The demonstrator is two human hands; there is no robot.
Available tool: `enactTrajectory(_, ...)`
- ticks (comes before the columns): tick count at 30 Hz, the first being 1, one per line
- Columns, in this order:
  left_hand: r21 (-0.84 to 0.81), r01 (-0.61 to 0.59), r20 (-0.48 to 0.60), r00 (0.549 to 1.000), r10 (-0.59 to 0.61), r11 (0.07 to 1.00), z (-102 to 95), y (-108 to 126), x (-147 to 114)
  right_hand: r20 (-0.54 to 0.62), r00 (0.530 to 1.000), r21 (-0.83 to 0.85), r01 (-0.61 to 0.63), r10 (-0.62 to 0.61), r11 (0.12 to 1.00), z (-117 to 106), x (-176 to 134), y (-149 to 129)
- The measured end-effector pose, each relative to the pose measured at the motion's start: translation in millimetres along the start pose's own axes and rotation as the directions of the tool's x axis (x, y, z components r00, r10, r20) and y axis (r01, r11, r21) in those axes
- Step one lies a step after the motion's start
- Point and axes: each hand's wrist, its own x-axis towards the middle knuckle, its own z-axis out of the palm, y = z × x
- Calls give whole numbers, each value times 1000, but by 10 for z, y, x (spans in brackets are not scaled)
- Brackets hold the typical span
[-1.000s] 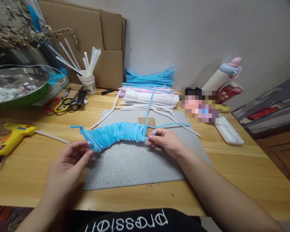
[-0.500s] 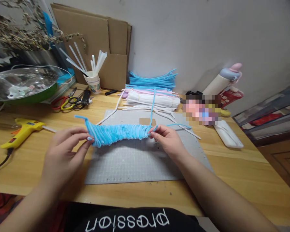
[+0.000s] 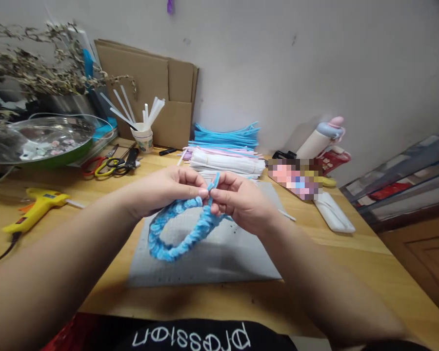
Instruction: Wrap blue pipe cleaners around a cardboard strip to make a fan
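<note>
Pinched the blue fuzzy loop [image 3: 190,240] by its ends in left hand [image 3: 170,190] and right hand [image 3: 243,201], above the gray mat [image 3: 234,261]; had wooden tabletop [image 3: 354,265] below, cardboard [image 3: 141,73] and pale wall [image 3: 259,68] beyond.

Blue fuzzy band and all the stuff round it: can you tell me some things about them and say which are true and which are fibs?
1. The left hand and right hand are close together. True.
2. The blue fuzzy band is perfectly straight. False: it curves round like a loop.
3. The cup has white sticks in it. True.
4. The glue gun is red. False: it is yellow.
5. The white bundle is nearer the person than the blue bundle. True.
</note>
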Motion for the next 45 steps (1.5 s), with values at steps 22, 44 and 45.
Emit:
enactTrajectory(22,821,-143,-192,843,503,553,264,-202,-31,-274,960,213,117,-56,970,-74,-21,361)
enactTrajectory(44,940,-85,-30,945,326,331,323,-470,-237,-368,904,343,-85,217,935,-89,-242,690)
enactTrajectory(45,948,-69,-47,935,351,312,379,-486,-250,-368,900,351,-99,234,931,-80,-264,687)
